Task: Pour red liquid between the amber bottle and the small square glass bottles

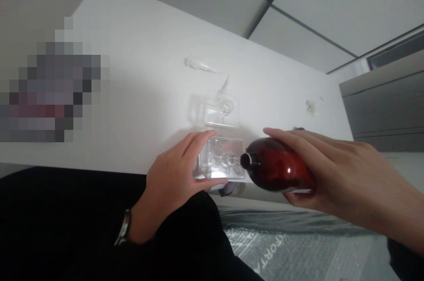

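My left hand (175,175) holds a clear rectangular bottle (215,161) between thumb and fingers, near the table's front edge. A round neck shows on the bottle's top. My right hand (334,175) is wrapped round a dark red-brown bottle (281,166), tilted so its uncapped mouth points left. That mouth is close to the clear bottle's neck; whether they touch or liquid flows, I cannot tell. Just behind stands a second clear rectangular container (215,115) with a pointed nozzle (226,84). Farther back lies a loose clear pointed piece (200,65), like a nozzle or cap.
The white table (139,73) runs across the view, with a wall of panels behind it. A small pale scrap (310,108) lies on its right side. At the left an area is blurred out. Below the front edge is a plastic-wrapped package (281,250) with lettering.
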### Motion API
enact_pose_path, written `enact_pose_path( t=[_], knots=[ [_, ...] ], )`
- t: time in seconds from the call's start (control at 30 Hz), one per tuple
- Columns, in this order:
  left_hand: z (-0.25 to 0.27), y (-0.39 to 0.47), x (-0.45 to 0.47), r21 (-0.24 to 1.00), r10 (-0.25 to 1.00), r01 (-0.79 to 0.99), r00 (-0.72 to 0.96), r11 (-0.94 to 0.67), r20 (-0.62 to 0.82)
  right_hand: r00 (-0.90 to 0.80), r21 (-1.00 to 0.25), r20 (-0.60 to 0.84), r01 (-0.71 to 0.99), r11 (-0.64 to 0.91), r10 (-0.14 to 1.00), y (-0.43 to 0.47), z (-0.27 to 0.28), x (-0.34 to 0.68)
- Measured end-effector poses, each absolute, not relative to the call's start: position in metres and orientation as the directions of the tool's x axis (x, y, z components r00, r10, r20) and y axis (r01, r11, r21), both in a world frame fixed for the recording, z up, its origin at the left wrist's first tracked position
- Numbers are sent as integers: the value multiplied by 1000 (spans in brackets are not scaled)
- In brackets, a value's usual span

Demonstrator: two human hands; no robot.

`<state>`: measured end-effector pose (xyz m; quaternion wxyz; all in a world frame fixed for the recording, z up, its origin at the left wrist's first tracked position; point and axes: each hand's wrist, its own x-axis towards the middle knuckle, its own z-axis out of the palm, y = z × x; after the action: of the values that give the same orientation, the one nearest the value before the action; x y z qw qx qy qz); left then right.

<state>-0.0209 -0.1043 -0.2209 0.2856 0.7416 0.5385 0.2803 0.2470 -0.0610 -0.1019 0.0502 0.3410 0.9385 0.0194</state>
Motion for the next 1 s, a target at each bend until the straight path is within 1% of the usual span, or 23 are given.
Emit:
enact_pose_path(
  t=[0.3,0.57,0.73,1.0],
  knots=[
    [-224,-105,-22,719,960,647,263,-252,99,-767,73,-98,630,773,634,-60,-99,247],
    [-222,-105,-21,721,958,641,260,-263,118,-811,174,-73,563,808,581,-59,-97,242],
    [-223,-106,-21,725,959,638,259,-258,113,-797,141,-87,584,799,598,-60,-98,243],
    [-225,-105,-22,699,953,657,274,-282,127,-758,84,-107,638,766,643,-61,-98,250]
  ],
)
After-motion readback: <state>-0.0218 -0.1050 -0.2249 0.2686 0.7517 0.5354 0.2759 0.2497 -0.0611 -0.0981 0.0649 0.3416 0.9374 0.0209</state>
